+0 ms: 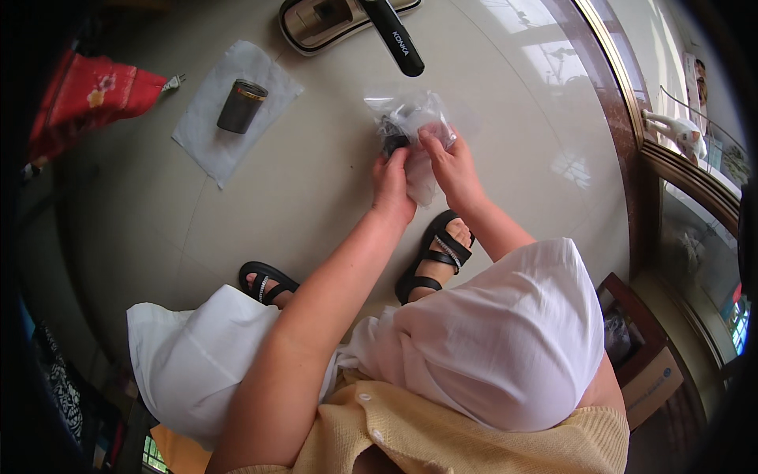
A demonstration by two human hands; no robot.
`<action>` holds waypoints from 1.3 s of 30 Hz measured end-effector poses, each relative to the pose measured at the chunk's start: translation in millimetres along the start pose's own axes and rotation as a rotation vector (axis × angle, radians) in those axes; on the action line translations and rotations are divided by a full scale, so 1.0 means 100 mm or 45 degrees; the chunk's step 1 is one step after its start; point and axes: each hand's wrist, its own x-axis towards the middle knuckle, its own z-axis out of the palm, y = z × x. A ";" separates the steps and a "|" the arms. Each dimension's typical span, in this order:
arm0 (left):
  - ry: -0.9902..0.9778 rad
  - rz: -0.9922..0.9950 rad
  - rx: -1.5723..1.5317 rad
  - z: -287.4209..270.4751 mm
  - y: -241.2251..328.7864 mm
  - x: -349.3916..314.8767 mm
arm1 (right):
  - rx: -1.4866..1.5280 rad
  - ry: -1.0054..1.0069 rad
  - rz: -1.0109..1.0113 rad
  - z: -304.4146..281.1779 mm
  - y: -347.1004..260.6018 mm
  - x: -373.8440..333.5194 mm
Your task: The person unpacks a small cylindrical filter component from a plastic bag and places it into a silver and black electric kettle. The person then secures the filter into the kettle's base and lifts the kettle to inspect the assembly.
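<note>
A crumpled clear plastic bag is held between my two hands above the floor. Inside it, or just behind its film, sits a small black part whose kind I cannot make out. My left hand is closed on the bag around that black part, thumb on top. From the other side my right hand pinches the bag's film between thumb and fingers. To the left, a dark grey cylinder with a gold band at its rim lies on a white sheet.
Beyond my hands lies a gold and black appliance with a long black handle. Red flowered cloth and a white plug are at the left. A glass door frame borders the tiled floor; a white cat is beyond it.
</note>
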 end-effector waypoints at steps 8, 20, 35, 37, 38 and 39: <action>-0.372 -0.318 -0.280 -0.20 0.03 0.19 | -0.774 0.222 -0.380 -0.03 0.34 0.18; -0.172 -0.124 -0.176 -0.05 0.16 0.17 | -0.283 0.316 -0.228 -0.11 0.10 -0.13; -0.244 -0.122 0.226 0.24 0.06 -0.12 | 0.008 0.146 -0.451 -0.11 0.43 0.09; -0.251 -0.145 0.649 0.25 0.20 -0.28 | -0.161 0.280 -0.462 -0.28 0.25 0.20; -0.247 -0.153 0.863 0.24 0.30 -0.36 | -0.466 0.388 -0.626 -0.34 0.12 0.23; -0.430 -0.139 1.000 0.25 0.43 -0.42 | -0.613 0.500 -0.750 -0.41 0.07 0.31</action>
